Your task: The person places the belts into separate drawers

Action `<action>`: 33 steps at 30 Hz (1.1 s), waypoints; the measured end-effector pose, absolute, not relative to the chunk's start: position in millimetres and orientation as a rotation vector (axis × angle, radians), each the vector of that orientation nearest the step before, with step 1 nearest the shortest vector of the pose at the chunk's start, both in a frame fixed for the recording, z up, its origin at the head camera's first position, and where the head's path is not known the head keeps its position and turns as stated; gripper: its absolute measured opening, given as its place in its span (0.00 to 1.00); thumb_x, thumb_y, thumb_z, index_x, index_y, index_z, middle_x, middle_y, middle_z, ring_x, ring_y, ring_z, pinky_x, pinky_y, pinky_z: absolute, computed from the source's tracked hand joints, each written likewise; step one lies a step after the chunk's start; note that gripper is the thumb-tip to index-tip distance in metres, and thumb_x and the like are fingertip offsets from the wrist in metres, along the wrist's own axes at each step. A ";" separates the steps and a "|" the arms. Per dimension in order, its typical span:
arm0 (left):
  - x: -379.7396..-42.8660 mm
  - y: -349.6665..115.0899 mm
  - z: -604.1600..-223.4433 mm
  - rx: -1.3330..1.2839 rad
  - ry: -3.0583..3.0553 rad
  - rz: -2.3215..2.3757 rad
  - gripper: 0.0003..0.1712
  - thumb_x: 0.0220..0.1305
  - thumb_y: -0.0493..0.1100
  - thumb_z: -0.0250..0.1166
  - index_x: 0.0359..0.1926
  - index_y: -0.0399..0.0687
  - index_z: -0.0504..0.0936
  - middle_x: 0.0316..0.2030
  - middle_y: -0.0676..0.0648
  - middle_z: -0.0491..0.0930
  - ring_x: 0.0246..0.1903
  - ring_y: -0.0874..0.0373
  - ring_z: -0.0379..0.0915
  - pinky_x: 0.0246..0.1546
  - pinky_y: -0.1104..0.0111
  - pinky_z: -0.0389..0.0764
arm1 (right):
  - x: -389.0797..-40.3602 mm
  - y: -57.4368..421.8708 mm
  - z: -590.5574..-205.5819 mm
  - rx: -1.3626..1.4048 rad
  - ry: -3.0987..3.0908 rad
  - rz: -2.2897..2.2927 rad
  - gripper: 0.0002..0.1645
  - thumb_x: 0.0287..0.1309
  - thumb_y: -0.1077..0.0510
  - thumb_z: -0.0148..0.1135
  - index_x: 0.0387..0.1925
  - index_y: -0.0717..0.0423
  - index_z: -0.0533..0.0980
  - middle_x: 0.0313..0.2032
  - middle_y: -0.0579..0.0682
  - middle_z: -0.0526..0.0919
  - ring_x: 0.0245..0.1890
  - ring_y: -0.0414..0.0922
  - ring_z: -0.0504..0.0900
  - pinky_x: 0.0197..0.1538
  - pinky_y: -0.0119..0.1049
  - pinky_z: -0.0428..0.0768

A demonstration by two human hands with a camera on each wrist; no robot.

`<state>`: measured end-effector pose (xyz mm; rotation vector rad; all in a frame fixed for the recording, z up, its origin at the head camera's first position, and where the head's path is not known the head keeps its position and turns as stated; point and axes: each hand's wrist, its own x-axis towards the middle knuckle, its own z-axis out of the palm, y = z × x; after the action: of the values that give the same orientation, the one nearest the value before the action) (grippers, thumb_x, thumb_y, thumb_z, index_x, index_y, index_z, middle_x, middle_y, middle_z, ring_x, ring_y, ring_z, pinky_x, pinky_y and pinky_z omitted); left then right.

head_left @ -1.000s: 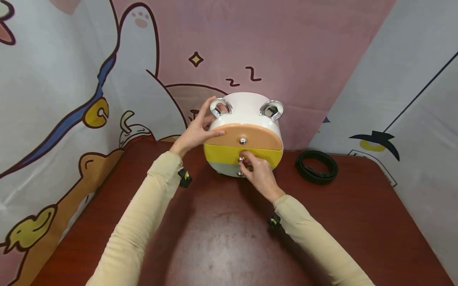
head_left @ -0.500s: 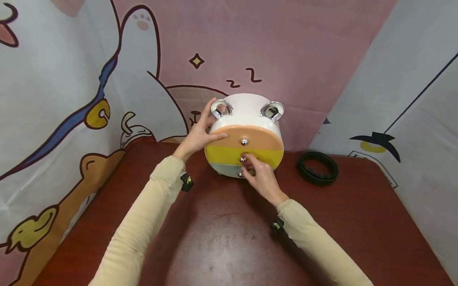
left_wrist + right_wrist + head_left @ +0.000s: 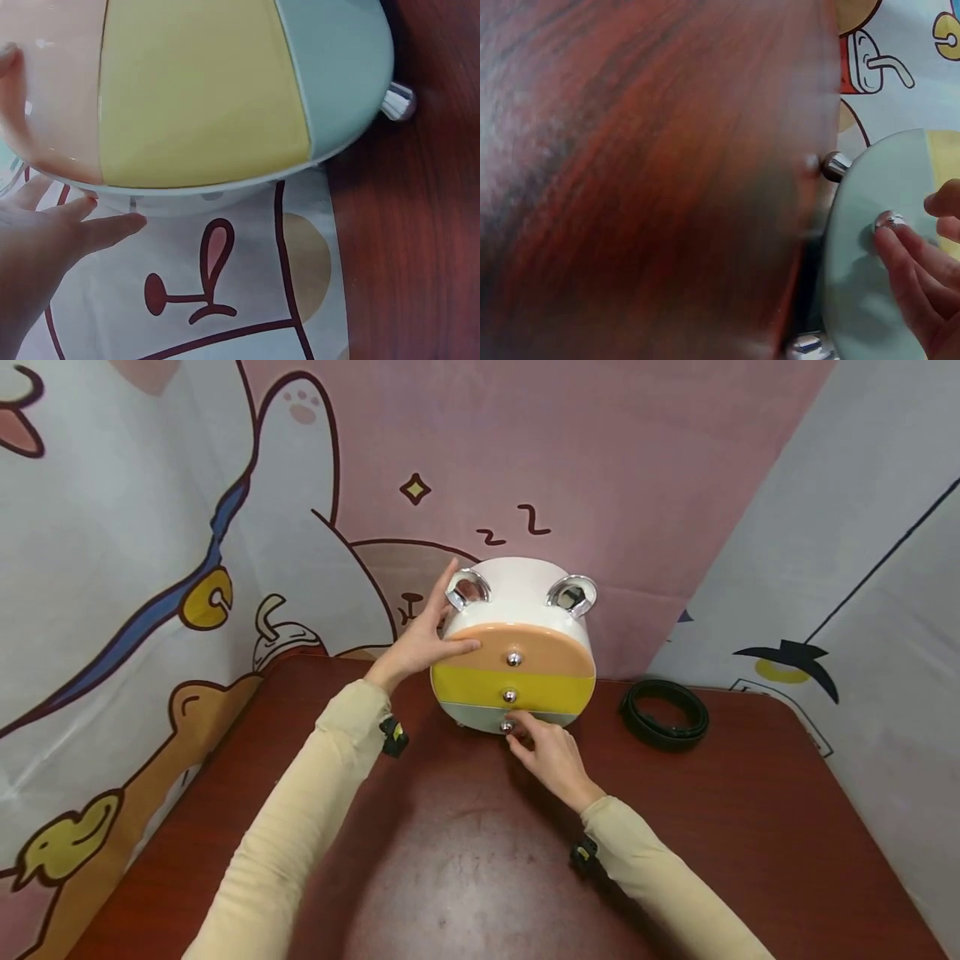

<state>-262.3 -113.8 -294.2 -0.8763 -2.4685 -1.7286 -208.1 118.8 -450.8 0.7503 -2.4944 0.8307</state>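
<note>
A red-brown table (image 3: 465, 860) bears drawer box (image 3: 513, 639), belt (image 3: 670, 741).

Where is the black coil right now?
In the head view, the black coil lies on the table near its back edge, just right of the drawer box.

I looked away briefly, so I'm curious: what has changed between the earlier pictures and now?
The person's right hand has left the middle knob and moved down; its fingertips are now at the bottom knob. The left hand stays at the box's side; box and coiled black belt look unmoved.
</note>
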 end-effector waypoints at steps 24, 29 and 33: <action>-269.9 -114.2 -295.3 -0.837 -2.538 -1.707 0.52 0.63 0.44 0.68 0.76 0.70 0.43 0.76 0.53 0.38 0.71 0.48 0.43 0.66 0.53 0.54 | -217.6 98.4 -475.5 0.520 -2.413 1.280 0.13 0.54 0.60 0.72 0.41 0.56 0.81 0.34 0.49 0.86 0.32 0.43 0.85 0.35 0.40 0.82; -271.2 -113.8 -296.1 -0.872 -2.521 -1.723 0.52 0.63 0.43 0.67 0.76 0.68 0.44 0.76 0.53 0.38 0.71 0.50 0.42 0.66 0.55 0.54 | -218.4 92.1 -477.9 0.419 -2.389 1.186 0.11 0.51 0.61 0.74 0.37 0.54 0.81 0.29 0.49 0.86 0.28 0.43 0.85 0.32 0.44 0.80; -270.5 -113.1 -295.5 -0.885 -2.519 -1.711 0.51 0.63 0.43 0.67 0.76 0.68 0.44 0.75 0.51 0.41 0.68 0.48 0.54 0.63 0.56 0.61 | -220.5 89.8 -479.1 0.356 -2.382 1.104 0.10 0.50 0.61 0.74 0.33 0.50 0.80 0.27 0.47 0.86 0.28 0.43 0.85 0.31 0.46 0.78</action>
<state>-270.5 -113.1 -295.5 -0.8851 -2.5194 -1.7108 -220.5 89.8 -479.1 0.3561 -2.3817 1.1042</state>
